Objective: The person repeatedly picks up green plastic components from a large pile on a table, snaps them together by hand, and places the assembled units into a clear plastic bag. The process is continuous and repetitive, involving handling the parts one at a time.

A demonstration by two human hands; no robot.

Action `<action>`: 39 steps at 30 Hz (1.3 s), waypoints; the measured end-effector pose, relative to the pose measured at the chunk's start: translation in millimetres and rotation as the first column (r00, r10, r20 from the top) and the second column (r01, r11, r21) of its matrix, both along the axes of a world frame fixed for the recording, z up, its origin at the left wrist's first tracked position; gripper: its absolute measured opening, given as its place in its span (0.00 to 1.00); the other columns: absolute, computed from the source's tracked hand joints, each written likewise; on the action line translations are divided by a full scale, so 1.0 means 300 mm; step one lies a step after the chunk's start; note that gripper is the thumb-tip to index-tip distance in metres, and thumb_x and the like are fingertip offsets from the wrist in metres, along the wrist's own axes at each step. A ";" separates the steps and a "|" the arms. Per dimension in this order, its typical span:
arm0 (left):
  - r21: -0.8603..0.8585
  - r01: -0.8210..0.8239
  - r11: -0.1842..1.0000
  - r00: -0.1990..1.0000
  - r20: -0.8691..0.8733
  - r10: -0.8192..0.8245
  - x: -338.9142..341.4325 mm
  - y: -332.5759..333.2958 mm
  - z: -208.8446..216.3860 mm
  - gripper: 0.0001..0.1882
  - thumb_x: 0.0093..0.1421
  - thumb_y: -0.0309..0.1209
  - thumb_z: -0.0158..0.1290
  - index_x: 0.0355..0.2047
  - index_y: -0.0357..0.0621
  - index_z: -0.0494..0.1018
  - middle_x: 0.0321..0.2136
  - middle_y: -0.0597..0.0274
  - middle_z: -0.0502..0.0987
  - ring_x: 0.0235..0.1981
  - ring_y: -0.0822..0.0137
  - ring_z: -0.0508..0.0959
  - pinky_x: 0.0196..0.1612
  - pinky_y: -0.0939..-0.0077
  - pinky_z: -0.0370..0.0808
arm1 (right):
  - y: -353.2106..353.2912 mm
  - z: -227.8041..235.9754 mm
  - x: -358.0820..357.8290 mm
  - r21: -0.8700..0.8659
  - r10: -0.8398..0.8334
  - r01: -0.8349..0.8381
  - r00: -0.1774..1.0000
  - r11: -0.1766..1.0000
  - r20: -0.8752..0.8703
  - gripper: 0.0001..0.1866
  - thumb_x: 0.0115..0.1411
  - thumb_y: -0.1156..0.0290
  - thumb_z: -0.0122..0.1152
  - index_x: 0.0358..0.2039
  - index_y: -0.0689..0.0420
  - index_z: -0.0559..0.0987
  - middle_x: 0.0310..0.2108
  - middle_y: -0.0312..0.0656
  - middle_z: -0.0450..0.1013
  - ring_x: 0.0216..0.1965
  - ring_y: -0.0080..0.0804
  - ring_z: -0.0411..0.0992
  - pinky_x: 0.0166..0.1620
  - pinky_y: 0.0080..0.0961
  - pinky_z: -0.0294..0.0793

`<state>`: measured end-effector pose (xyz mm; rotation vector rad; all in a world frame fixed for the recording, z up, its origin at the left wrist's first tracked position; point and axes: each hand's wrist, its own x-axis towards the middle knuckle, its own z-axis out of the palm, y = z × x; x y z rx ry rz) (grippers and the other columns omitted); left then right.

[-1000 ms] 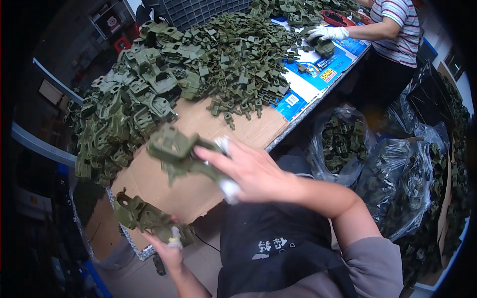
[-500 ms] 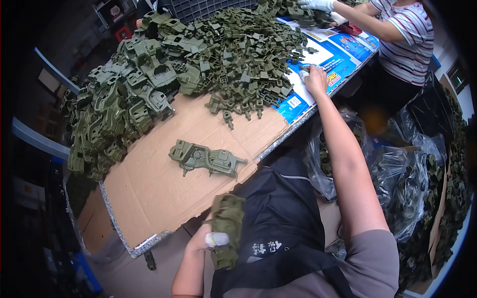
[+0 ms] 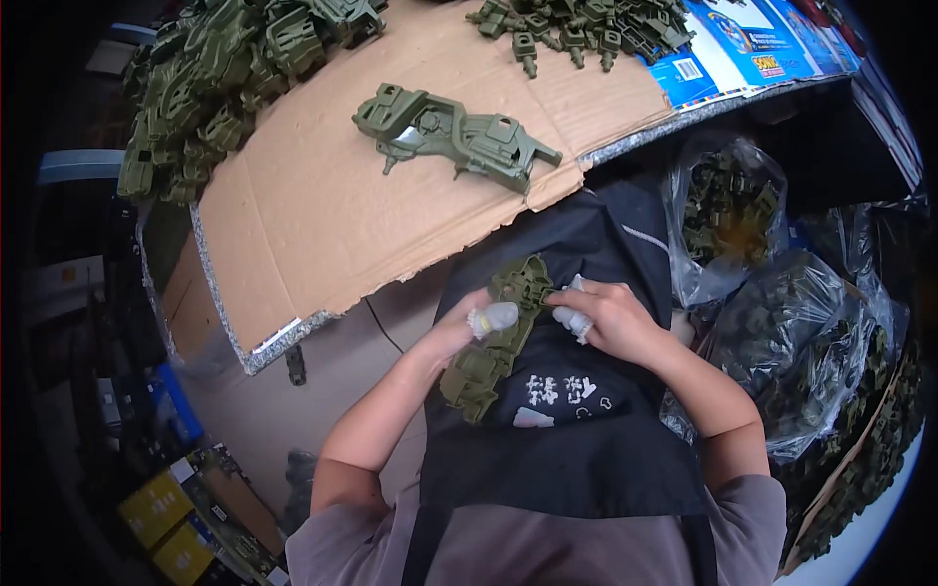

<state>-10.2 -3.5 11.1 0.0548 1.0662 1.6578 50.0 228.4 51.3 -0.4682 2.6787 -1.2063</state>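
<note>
Over my lap, my left hand (image 3: 463, 327) is closed round an olive-green plastic toy vehicle body (image 3: 481, 376), which stands on a slant, its upper end away from me. The thumb, in a white finger cover, presses on its face. My right hand (image 3: 608, 314), also with white covers on some digits, pinches at the upper right edge of that body. Whatever lies between its fingertips is too small to make out. Beyond my hands, a second green vehicle body (image 3: 459, 139) rests alone on the brown cardboard (image 3: 322, 215) that covers the table.
Larger green bodies are heaped (image 3: 210, 83) at the far left, small green connector parts (image 3: 596, 24) at the far middle. Blue printed card (image 3: 728, 59) covers the table's right end. Clear plastic bags (image 3: 796, 342) of green parts stand at my right. The table's ragged cardboard edge is just beyond my hands.
My right hand has come back from the small-part heap on the table to the vehicle body in my left hand. That body has moved up and right in view; my view has tilted lower.
</note>
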 end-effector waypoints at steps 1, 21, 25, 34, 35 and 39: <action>-0.017 0.027 0.999 0.999 -0.025 -0.028 -0.004 0.002 -0.003 0.25 0.57 0.36 0.54 0.53 0.40 0.65 0.45 0.67 0.72 0.43 0.77 0.72 0.46 0.82 0.68 | -0.009 0.006 0.001 0.068 0.020 -0.022 0.999 0.997 0.026 0.17 0.44 0.79 0.58 0.38 0.58 0.77 0.27 0.48 0.73 0.29 0.47 0.73 0.33 0.37 0.74; 0.032 -0.066 0.997 0.990 -0.124 0.069 0.016 0.005 -0.065 0.27 0.57 0.33 0.55 0.56 0.43 0.61 0.43 0.62 0.74 0.40 0.75 0.75 0.42 0.81 0.72 | 0.035 0.104 -0.160 0.304 0.215 -0.255 0.963 0.918 0.159 0.19 0.42 0.77 0.60 0.39 0.52 0.79 0.35 0.48 0.76 0.34 0.41 0.76 0.37 0.34 0.75; 0.107 -0.262 0.959 0.962 0.111 0.250 -0.002 0.001 -0.035 0.29 0.57 0.42 0.53 0.56 0.43 0.60 0.45 0.57 0.73 0.42 0.69 0.76 0.45 0.76 0.74 | 0.273 0.313 -0.424 -0.085 -0.418 0.434 0.770 0.897 -0.482 0.16 0.49 0.79 0.53 0.40 0.54 0.78 0.34 0.45 0.76 0.38 0.38 0.75 0.42 0.29 0.72; 0.058 -0.309 0.949 0.943 0.151 0.298 0.060 0.050 -0.025 0.32 0.56 0.50 0.52 0.53 0.39 0.64 0.44 0.55 0.75 0.36 0.71 0.78 0.35 0.77 0.78 | 0.420 0.149 -0.592 0.326 -0.205 0.660 0.595 0.677 -0.778 0.20 0.48 0.81 0.51 0.43 0.50 0.71 0.35 0.46 0.68 0.36 0.44 0.70 0.37 0.35 0.72; 0.077 -0.307 0.949 0.940 0.182 0.289 0.056 0.055 -0.019 0.31 0.55 0.49 0.54 0.52 0.40 0.65 0.43 0.55 0.75 0.36 0.71 0.78 0.34 0.76 0.78 | 0.446 0.146 -0.593 0.409 -0.189 0.627 0.669 0.663 -0.719 0.20 0.46 0.81 0.53 0.42 0.51 0.71 0.33 0.46 0.68 0.37 0.44 0.70 0.39 0.34 0.72; 0.051 -0.290 0.956 0.918 0.297 0.263 0.057 0.047 -0.012 0.29 0.56 0.47 0.54 0.52 0.42 0.66 0.42 0.57 0.75 0.36 0.68 0.78 0.34 0.73 0.78 | 0.515 0.184 -0.562 0.321 -0.123 0.522 0.649 0.790 -0.751 0.21 0.43 0.82 0.56 0.41 0.54 0.72 0.33 0.46 0.71 0.38 0.44 0.71 0.39 0.33 0.71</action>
